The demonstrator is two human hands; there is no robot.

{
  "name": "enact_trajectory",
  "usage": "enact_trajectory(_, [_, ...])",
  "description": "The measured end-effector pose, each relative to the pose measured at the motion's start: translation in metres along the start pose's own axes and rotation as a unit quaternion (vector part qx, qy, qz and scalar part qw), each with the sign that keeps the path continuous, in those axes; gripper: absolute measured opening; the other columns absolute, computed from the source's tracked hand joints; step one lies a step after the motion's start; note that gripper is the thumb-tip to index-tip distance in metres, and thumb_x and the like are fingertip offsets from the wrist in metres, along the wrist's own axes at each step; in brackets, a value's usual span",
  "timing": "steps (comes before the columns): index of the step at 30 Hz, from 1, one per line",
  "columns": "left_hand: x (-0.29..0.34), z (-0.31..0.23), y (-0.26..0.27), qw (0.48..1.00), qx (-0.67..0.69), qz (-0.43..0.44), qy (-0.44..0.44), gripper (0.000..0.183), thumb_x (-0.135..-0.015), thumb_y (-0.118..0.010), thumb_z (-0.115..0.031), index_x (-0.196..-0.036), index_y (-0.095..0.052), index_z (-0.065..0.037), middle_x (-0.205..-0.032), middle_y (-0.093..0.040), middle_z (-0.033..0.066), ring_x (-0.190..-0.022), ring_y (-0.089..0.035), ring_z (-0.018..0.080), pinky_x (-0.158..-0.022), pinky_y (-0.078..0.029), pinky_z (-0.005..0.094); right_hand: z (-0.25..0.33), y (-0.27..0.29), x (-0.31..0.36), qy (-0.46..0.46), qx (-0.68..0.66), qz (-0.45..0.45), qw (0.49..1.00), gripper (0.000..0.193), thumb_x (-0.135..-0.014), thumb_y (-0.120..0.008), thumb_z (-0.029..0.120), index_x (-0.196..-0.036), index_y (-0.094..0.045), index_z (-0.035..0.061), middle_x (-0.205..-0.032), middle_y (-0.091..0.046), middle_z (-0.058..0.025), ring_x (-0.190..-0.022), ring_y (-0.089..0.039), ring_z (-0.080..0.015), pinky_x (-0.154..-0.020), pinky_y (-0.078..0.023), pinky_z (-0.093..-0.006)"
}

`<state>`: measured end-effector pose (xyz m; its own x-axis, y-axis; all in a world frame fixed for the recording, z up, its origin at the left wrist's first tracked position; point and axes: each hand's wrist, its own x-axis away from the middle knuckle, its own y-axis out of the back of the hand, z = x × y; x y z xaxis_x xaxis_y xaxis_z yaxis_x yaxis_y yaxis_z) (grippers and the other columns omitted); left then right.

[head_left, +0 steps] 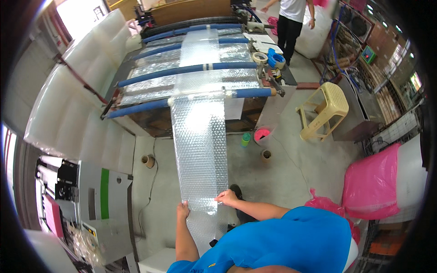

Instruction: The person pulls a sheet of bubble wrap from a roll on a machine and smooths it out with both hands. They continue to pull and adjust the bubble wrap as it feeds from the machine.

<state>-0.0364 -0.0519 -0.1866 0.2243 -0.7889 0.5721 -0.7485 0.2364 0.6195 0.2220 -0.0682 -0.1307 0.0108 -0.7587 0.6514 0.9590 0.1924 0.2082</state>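
A long strip of clear bubble wrap [198, 150] comes down toward me over the blue rollers [141, 108] of a machine. My left hand [183, 210] is closed on the strip's left edge, thumb up. On the right side, my right hand [226, 197] pinches the film between thumb and fingers near a lengthwise fold or overlap. Between my hands the strip lies fairly flat and shiny. Its lower end passes down in front of my blue shirt, where my body partly hides it.
A yellow plastic stool [325, 111] stands at right, near pink-wrapped bundles [371, 182]. Cardboard tubes [266, 156], a green bottle [246, 139] and a pink-topped container [262, 134] are on the floor. Large wrapped rolls [82, 77] line the left. Another person [291, 22] stands beyond the machine.
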Motion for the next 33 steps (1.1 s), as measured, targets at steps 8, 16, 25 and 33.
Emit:
enact_trajectory(8, [-0.019, 0.015, -0.014, 0.984, -0.175, 0.007, -0.01, 0.045, -0.08, -0.041, -0.037, -0.082, -0.052, 0.007, -0.075, -0.054, 0.0225, -0.076, -0.054, 0.0296, -0.068, -0.041, 0.037, -0.02, 0.0, -0.02, -0.027, -0.009, 0.03, 0.999, 0.026, -0.063, -0.067, 0.032, -0.069, -0.064, 0.0067, -0.058, -0.059, -0.0032, -0.049, -0.053, -0.0098, -0.047, -0.042, -0.0238])
enact_trajectory(16, [-0.069, -0.017, 0.004, 0.996, 0.033, -0.004, -0.087, 0.046, -0.086, -0.034, -0.035, -0.093, -0.049, 0.008, -0.083, -0.054, 0.0162, -0.073, -0.05, 0.0233, -0.067, -0.041, 0.0336, 0.023, 0.014, -0.065, 0.148, 0.025, -0.031, 0.988, 0.021, -0.059, -0.066, 0.028, -0.068, -0.064, 0.0093, -0.064, -0.06, -0.007, -0.059, -0.057, -0.0204, -0.055, -0.044, -0.0325])
enact_trajectory(25, [-0.074, -0.104, -0.004, 0.992, -0.016, -0.007, -0.129, 0.054, -0.083, -0.037, -0.04, -0.112, -0.039, 0.006, -0.107, -0.046, 0.0182, -0.095, -0.046, 0.0267, -0.081, -0.037, 0.0343, 0.111, 0.054, -0.077, 0.158, 0.031, -0.091, 0.983, 0.015, -0.053, -0.068, 0.022, -0.061, -0.063, 0.0104, -0.062, -0.059, -0.0064, -0.06, -0.057, -0.022, -0.052, -0.044, -0.0359])
enact_trajectory(33, [-0.058, -0.151, -0.048, 0.986, -0.033, 0.108, -0.126, 0.054, -0.083, -0.039, -0.039, -0.112, -0.039, 0.006, -0.108, -0.045, 0.0178, -0.095, -0.046, 0.0267, -0.081, -0.037, 0.0347, 0.159, 0.076, -0.087, 0.232, -0.038, -0.123, 0.964, 0.012, -0.052, -0.067, 0.02, -0.056, -0.061, 0.0109, -0.056, -0.058, -0.0029, -0.056, -0.057, -0.0181, -0.049, -0.043, -0.0328])
